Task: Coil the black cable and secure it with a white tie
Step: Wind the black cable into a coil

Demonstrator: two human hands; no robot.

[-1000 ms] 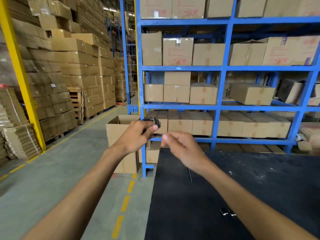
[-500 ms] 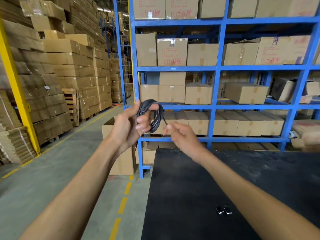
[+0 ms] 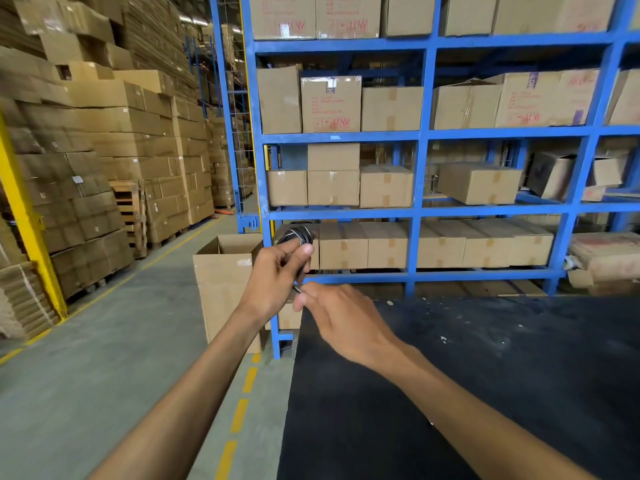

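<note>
Cable [image 3: 297,236]: black coil, held up in front of the blue shelves [image 3: 419,209]
Left hand [image 3: 277,275]: closed round the coil
Right hand [image 3: 341,318]: fingertips pinching a loose end just below
Table [image 3: 485,375]: black, under the right arm

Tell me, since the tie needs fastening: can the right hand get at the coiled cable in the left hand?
Probably yes: the right hand sits just below the coiled black cable held in the left hand, nothing between.

Cable coil [image 3: 297,236] largely hidden inside the left hand [image 3: 273,278]. Right hand [image 3: 341,322] motion-blurred; its fingertip grasp indistinct. Tie not discernible.
</note>
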